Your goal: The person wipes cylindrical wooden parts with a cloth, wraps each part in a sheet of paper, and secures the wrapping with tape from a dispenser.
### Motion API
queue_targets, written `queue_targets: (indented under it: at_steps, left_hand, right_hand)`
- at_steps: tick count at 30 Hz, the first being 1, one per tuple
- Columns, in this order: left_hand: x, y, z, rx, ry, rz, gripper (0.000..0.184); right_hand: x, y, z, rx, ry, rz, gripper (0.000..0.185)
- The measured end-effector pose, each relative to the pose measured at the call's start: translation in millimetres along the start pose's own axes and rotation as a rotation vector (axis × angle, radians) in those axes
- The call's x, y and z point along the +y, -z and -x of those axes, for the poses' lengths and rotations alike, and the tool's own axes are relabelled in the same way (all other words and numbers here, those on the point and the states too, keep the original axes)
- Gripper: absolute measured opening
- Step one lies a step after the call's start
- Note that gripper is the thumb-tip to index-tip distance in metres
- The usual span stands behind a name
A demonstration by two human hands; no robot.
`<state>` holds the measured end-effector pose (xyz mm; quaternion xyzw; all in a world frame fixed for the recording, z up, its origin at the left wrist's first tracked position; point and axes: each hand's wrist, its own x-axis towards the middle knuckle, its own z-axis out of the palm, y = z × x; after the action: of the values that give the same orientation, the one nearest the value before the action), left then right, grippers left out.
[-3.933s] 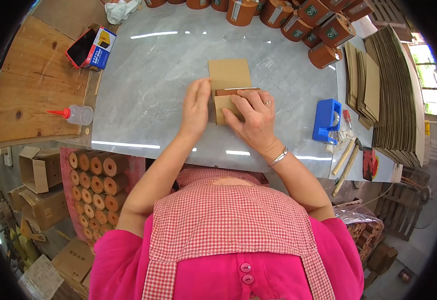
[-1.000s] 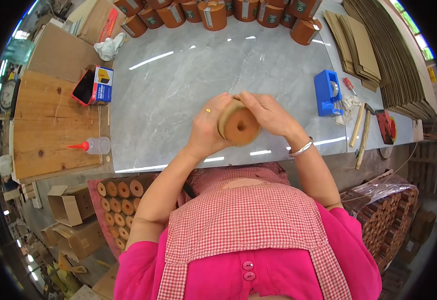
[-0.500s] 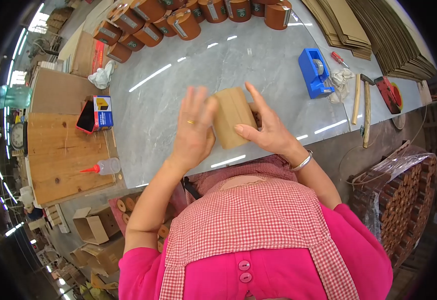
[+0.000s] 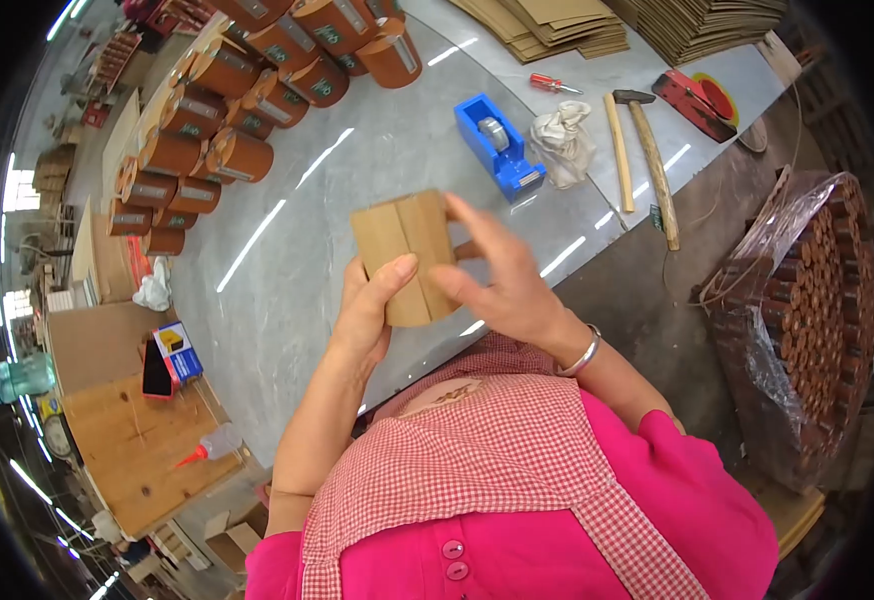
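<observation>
A small brown cardboard box with a seam down its middle is held up over the grey tabletop. My left hand is closed round its left side, thumb pressed on the face towards me. At the box's right edge is my right hand, thumb and fingers apart and slightly blurred; the thumb tip appears to touch the edge. A blue tape dispenser stands beyond the right hand, with a crumpled white cloth beside it.
Stacked orange-brown cylinders line the far left edge. A red screwdriver, wooden stick and hammer lie to the right, near flat cardboard sheets. A squeeze bottle lies on a wooden board. A plastic-wrapped bundle stands at right.
My left hand, blurred and open beside the box before, now grips it. The box has shifted left. The whole view has turned, bringing the cylinders down the left side.
</observation>
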<state>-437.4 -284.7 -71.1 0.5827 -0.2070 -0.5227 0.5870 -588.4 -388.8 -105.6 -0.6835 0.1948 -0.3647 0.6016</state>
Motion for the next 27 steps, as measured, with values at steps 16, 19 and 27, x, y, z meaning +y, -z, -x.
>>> queue_targets:
  at_steps: [16, 19, 27]
  left_hand:
    - [57, -32, -183, -0.301, 0.024, -0.078, 0.071]
    - [59, -35, -181, -0.263, 0.034, -0.061, 0.07]
    - [68, -49, -167, -0.187, 0.036, -0.146, 0.074]
  right_hand:
    - [59, 79, -56, 0.314, -0.295, 0.419, 0.027]
    - [61, 76, -55, 0.34, -0.253, 0.325, 0.022]
    - [36, 66, -41, 0.529, -0.131, 0.286, 0.018]
